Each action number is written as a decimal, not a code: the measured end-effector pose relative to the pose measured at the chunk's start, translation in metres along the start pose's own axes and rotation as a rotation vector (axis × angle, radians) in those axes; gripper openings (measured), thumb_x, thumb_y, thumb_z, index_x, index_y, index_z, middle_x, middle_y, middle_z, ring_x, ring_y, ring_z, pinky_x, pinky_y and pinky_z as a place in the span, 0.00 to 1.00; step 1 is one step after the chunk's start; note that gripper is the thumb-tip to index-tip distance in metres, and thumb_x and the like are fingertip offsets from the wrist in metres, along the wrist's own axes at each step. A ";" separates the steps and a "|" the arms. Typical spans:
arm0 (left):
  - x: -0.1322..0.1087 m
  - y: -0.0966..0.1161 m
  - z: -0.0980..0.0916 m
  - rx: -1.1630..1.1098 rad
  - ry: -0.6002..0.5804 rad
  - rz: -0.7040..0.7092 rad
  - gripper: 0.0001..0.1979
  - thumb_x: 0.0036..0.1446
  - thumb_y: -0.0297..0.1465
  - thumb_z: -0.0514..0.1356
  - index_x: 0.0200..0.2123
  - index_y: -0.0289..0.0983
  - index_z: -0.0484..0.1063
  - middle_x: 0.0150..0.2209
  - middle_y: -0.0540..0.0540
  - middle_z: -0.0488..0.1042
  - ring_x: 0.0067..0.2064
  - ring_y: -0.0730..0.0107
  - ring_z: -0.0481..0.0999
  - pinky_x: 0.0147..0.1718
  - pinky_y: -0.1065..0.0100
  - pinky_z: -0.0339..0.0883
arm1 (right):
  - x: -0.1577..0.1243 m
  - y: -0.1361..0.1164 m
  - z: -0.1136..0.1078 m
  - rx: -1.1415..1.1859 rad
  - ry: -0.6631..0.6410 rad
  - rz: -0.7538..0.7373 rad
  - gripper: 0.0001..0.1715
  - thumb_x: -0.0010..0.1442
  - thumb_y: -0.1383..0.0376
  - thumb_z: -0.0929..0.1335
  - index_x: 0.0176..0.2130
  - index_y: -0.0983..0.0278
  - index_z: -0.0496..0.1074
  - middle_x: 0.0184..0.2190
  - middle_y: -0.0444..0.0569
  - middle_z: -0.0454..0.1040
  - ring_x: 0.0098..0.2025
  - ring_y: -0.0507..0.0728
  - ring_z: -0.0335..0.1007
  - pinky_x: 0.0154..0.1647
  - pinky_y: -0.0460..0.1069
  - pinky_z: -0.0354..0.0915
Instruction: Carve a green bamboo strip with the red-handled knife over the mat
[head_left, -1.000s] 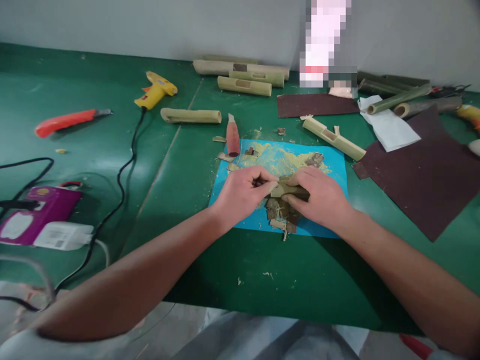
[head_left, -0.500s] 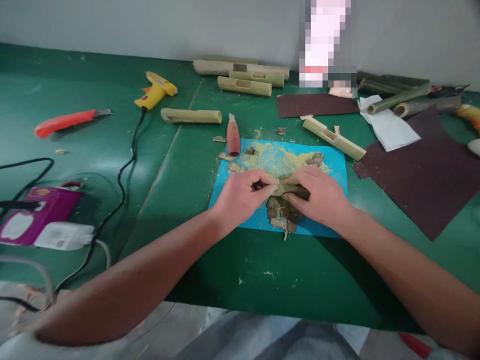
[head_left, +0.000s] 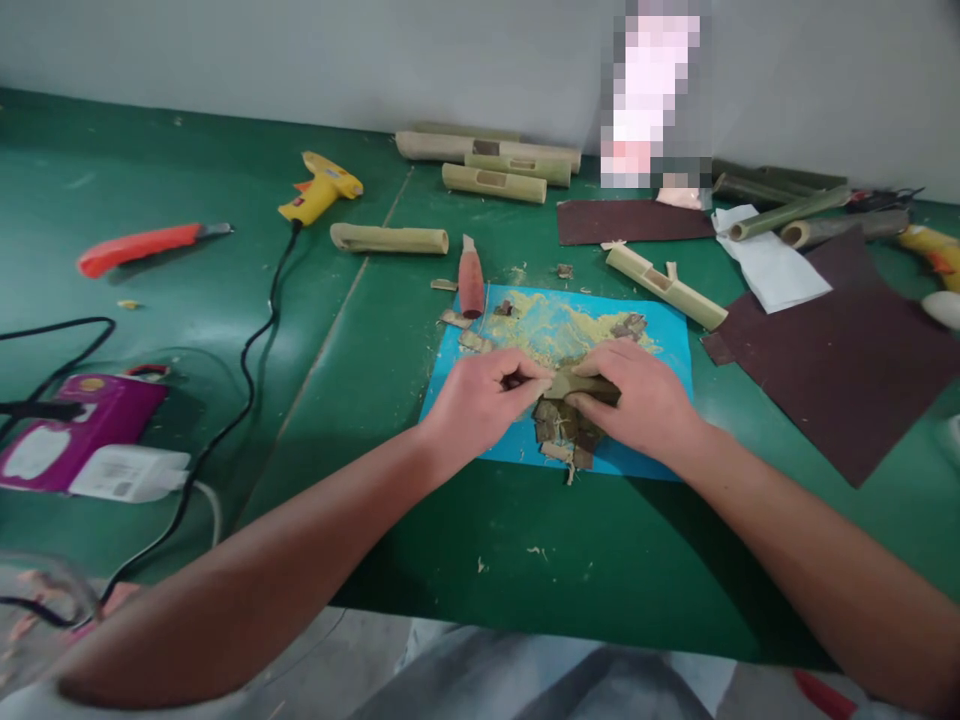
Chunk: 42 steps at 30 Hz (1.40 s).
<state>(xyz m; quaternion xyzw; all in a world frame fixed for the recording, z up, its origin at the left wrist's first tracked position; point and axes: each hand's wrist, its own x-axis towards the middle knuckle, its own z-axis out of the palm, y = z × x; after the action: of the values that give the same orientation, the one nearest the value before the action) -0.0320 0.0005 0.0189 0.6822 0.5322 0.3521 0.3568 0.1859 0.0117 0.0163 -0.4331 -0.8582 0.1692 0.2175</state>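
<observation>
Over a blue sheet [head_left: 469, 420], both hands are closed on a short olive-brown piece that looks like bamboo [head_left: 568, 384]. My left hand [head_left: 491, 395] pinches its left end between thumb and fingers. Wrapped over its right part is my right hand [head_left: 637, 390], hiding some of it. Brown flat scraps [head_left: 566, 430] lie in a heap just below the hands. Yellowish shavings [head_left: 555, 320] are spread across the sheet beyond them. A red-handled knife [head_left: 471, 285] rests at the sheet's upper left corner.
Cut bamboo tubes [head_left: 495, 183] lie along the wall; a notched one [head_left: 666, 286] is right of the sheet. Brown sandpaper-like sheets [head_left: 840, 370] and white paper [head_left: 780, 270] lie right. Left are a yellow glue gun [head_left: 319, 190], orange cutter [head_left: 142, 250], purple box [head_left: 112, 410] and cords.
The view has shifted slightly, so the table items sit a little lower. Both hands keep their hold on the bamboo piece, with hardly any visible movement.
</observation>
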 end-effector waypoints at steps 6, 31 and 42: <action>0.005 0.001 -0.001 -0.029 0.010 -0.018 0.05 0.57 0.29 0.64 0.31 0.37 0.80 0.29 0.49 0.80 0.29 0.72 0.74 0.28 0.72 0.66 | -0.001 0.001 0.000 -0.003 0.017 -0.014 0.06 0.61 0.62 0.71 0.38 0.61 0.72 0.38 0.51 0.76 0.43 0.61 0.71 0.43 0.55 0.65; 0.005 -0.001 -0.003 -0.103 -0.038 -0.081 0.06 0.57 0.31 0.65 0.30 0.36 0.79 0.26 0.49 0.78 0.26 0.75 0.69 0.25 0.72 0.62 | -0.002 0.002 0.002 -0.001 0.000 -0.016 0.07 0.61 0.61 0.72 0.38 0.61 0.72 0.37 0.51 0.76 0.43 0.62 0.70 0.42 0.55 0.64; 0.002 0.002 -0.004 -0.035 -0.023 -0.047 0.06 0.58 0.32 0.64 0.31 0.36 0.79 0.27 0.49 0.79 0.27 0.73 0.71 0.25 0.72 0.63 | 0.002 -0.001 -0.002 -0.032 -0.029 -0.009 0.06 0.62 0.60 0.70 0.37 0.60 0.71 0.35 0.50 0.75 0.42 0.61 0.68 0.42 0.55 0.63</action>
<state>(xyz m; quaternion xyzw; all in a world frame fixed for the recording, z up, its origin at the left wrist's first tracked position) -0.0339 0.0026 0.0225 0.6673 0.5377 0.3449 0.3829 0.1857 0.0128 0.0191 -0.4303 -0.8657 0.1605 0.1988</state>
